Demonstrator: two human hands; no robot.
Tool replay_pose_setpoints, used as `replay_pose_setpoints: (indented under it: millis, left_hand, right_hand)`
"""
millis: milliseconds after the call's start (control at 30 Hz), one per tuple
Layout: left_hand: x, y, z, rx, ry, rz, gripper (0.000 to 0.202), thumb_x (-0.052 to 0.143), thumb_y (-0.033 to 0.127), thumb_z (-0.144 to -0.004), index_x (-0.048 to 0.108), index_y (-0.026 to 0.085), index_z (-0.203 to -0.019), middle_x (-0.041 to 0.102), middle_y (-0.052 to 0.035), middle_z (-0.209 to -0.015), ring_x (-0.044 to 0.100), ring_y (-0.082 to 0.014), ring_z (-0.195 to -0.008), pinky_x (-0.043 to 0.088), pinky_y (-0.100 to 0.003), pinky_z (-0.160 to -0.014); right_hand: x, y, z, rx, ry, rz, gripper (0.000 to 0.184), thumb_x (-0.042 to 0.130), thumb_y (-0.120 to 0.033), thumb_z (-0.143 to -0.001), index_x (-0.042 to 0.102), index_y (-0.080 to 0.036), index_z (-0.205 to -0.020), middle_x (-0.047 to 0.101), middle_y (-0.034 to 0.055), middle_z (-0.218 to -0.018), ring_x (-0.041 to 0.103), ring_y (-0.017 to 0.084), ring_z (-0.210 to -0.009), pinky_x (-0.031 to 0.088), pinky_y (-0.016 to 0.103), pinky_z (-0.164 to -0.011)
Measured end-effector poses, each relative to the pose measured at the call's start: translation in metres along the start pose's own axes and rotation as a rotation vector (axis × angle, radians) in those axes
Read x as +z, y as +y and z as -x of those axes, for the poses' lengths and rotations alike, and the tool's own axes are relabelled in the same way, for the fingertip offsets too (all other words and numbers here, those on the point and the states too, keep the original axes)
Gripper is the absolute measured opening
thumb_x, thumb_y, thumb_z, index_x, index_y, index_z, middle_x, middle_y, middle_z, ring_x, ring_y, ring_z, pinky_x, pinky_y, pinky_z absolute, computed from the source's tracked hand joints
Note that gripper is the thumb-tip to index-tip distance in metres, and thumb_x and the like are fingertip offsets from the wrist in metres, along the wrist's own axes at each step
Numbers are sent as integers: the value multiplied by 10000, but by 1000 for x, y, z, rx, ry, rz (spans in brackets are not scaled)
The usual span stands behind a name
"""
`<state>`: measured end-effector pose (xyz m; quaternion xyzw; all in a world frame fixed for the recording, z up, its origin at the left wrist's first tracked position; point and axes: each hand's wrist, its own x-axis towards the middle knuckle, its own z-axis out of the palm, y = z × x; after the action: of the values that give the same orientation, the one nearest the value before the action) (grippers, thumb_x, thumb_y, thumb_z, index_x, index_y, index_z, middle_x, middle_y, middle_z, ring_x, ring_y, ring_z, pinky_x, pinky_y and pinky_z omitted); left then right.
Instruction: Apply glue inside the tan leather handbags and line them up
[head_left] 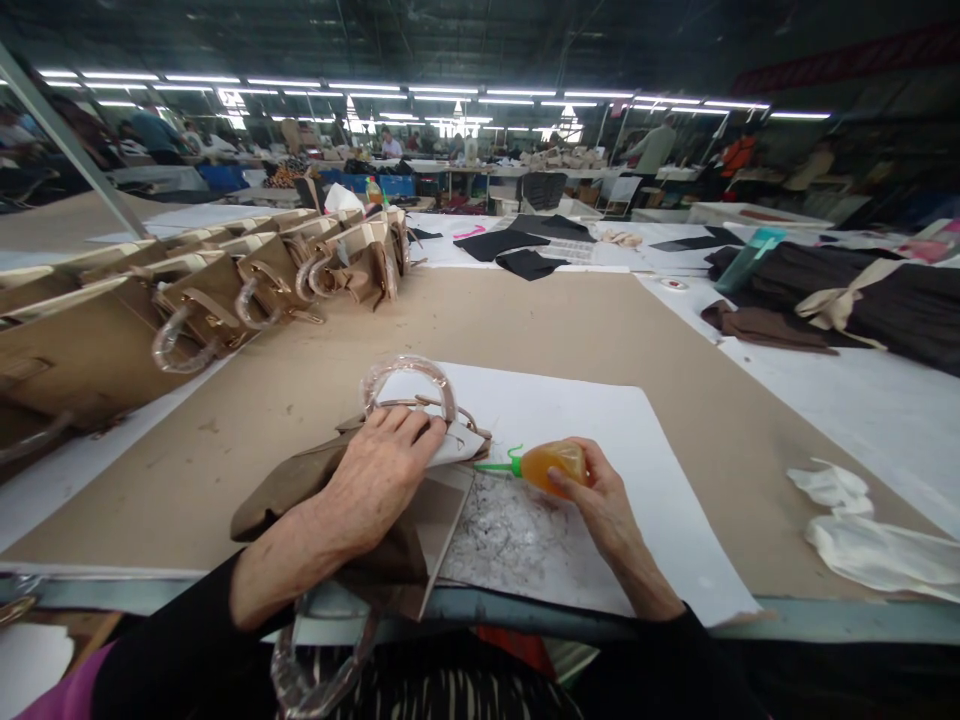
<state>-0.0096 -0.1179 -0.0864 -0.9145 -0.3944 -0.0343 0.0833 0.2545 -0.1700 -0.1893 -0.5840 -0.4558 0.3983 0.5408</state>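
Observation:
A brown handbag (300, 480) lies on its side before me, one plastic-wrapped handle (409, 370) sticking up past it and another wrapped handle (322, 690) hanging over the table's edge. My left hand (394, 450) lies across the bag's upper edge, its fingers curled over that edge and a white piece (457, 442) there. In my right hand (600, 490) is a squeeze bottle (551, 466) of amber liquid, tipped sideways. Its thin green nozzle points left and reaches the bag's edge near my left fingertips. Under the bag is a white sheet (600, 400) with dark smudges.
Rows of similar brown handbags (202, 290) stand along the left. Black cut pieces (525, 245) lie at the back. A dark bundle (862, 290) tied with a pale strip is at right, above crumpled white plastic (877, 540). People work farther off.

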Motion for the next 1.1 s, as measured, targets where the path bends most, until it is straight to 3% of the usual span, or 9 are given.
replay_pose_setpoints:
  millis: [500,1100]
  left_hand:
    - [4,-3,3,23,14,13,302,459,129,-859,568,138,-1141,602,-101,-1059,508,-262,-965,416,-406,-848]
    - [3,-2,2,33,3,-19,290,470,145,-866,562,140,-1141,606,-97,-1058,514,-256,-974,415,-383,-827]
  right_hand:
    - [3,-1,15,93,-37,-103,383,757,-416,-708,566,-216,-974,630,15,-875,572,229,-800,501,314,-676]
    - [8,-3,48,174,-182,-76,356,729,-393,-735,566,-224,-1003,626,1,-892,550,212,-850,438,275,-751]
